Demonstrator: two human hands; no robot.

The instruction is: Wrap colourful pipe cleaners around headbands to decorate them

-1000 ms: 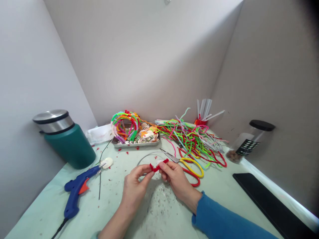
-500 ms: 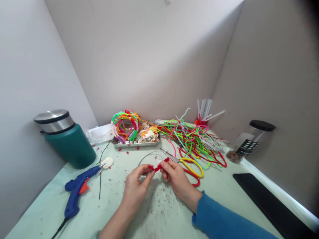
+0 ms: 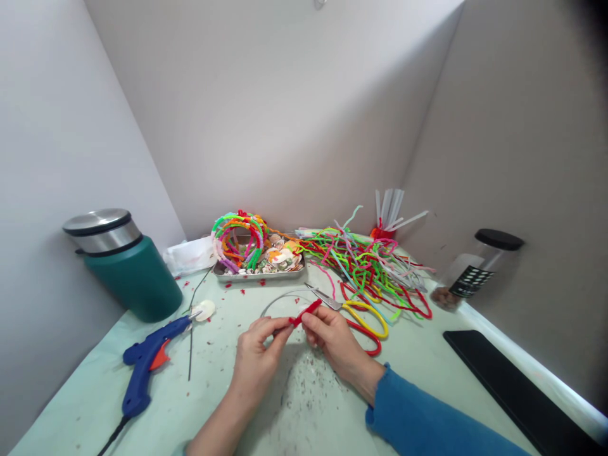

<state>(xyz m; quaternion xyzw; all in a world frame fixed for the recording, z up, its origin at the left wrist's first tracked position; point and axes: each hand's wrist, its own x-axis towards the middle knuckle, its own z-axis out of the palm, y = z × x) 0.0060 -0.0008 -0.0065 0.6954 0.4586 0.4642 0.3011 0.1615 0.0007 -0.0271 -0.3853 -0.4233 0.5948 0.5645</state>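
Between my two hands is a short length of red pipe cleaner (image 3: 311, 309), slanting up to the right. My left hand (image 3: 259, 351) pinches its lower left end between thumb and fingers. Thumb and fingers of my right hand (image 3: 332, 335) are closed on it from the right. A thin grey band (image 3: 280, 297) arcs away behind my left hand; whether it joins the red piece is hidden. Just past my right hand lie scissors (image 3: 365, 316) with yellow and red handles, their blades pointing to the back left.
At left are a blue glue gun (image 3: 142, 373) with its tip on a pale disc (image 3: 205, 310), and a green flask (image 3: 137, 278). A metal tray (image 3: 261, 276) holds colourful wrapped hoops (image 3: 237, 237). Pipe cleaners (image 3: 370, 259) heap at the back right. A jar (image 3: 468, 278) stands right.
The red pipe cleaner shows more of its length above my right thumb and its upper end points up right. Both hands have barely shifted.
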